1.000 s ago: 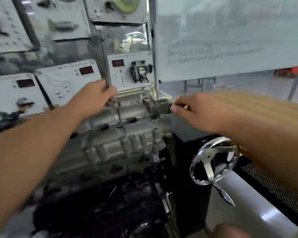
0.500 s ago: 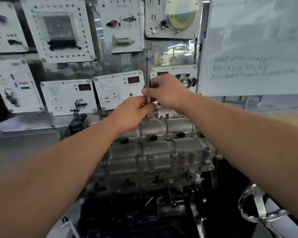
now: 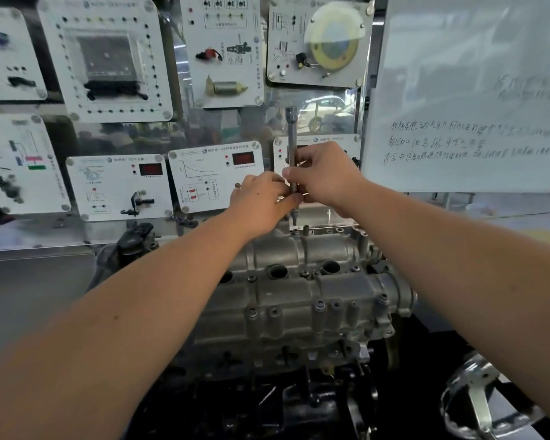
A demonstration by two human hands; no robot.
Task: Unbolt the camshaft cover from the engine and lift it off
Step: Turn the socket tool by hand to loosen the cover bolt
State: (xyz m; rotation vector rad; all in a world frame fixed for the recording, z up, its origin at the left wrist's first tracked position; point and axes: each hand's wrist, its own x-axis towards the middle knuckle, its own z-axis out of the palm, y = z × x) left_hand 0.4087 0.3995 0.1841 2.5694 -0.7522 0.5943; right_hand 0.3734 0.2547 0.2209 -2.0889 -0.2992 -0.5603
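Both hands meet above the far edge of the camshaft cover [image 3: 302,290], which sits bolted on top of the engine [image 3: 267,392] directly below them. The right hand [image 3: 323,177] curls its fingers round the shaft of an upright extension bar [image 3: 291,147], whose lower tip hangs just above a bolt [image 3: 295,231] at the cover's rear rim. The left hand [image 3: 261,201] pinches the same bar lower down with thumb and fingertips, both hands clear of the cover itself.
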